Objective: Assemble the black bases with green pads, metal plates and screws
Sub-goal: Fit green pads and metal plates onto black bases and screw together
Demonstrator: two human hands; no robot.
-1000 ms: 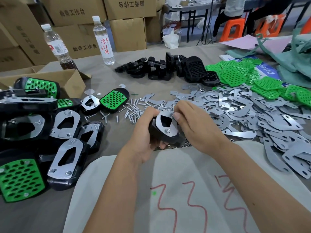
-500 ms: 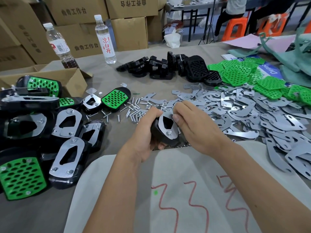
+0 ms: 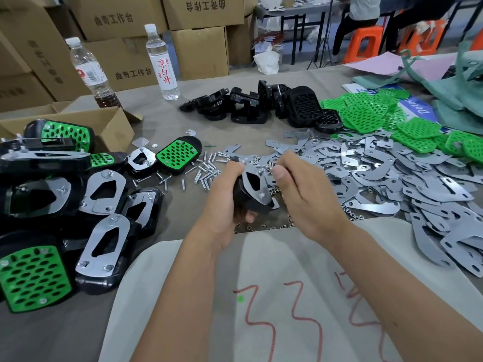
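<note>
Gripping a black base from its left side, the left hand has its thumb curled over the top edge and its fingers wrapped underneath. A metal plate lies on the upturned face of that base, tilted toward the camera, with a screw showing near its lower corner. The right hand is at the plate's upper right corner, thumb and forefinger pinched together there; whatever small part they pinch is too small to make out.

Both hands are held just above the tabletop, over a scatter of loose screws and small nuts. To the right spreads a wide heap of loose metal plates, and behind it a pile of green pads. Bare black bases are clustered at the middle back. At the left lie finished assemblies, some plate side up, some green side up, beside an open cardboard box. Two plastic bottles stand at the back, with stacked cartons behind them.
</note>
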